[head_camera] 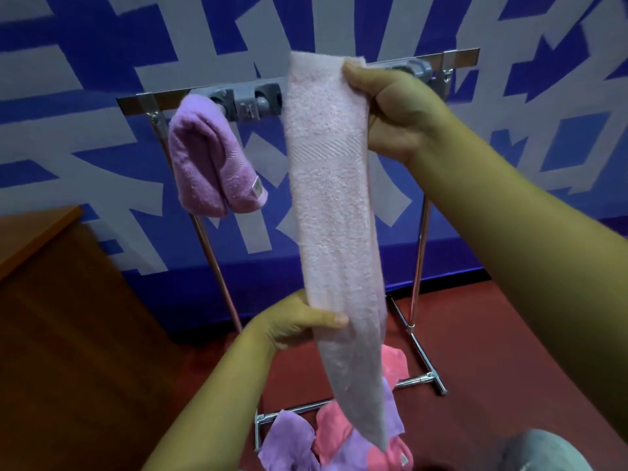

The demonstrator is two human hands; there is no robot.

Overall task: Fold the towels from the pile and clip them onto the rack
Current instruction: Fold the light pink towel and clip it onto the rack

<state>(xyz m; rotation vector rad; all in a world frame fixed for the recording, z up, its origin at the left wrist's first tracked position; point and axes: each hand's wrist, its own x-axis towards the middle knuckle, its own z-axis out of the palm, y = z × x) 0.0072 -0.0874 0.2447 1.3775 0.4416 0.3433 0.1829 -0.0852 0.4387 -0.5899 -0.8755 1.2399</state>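
Towel (334,212), pale pink and folded into a long strip, hung in front of the rack (458,56). Right hand (396,110) pinched its top edge; left hand (300,321) gripped it lower down. Purple towel (207,164) hung clipped at the rail's left, the pile (326,433) lay on the floor below.

Staged room: blue patterned backdrop (102,96) (floor red (492,334)), wooden desk (51,300).

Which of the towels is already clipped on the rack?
The purple towel, hanging folded from the left grey clip. The pale pink towel is held in both hands; the others lie piled on the floor.
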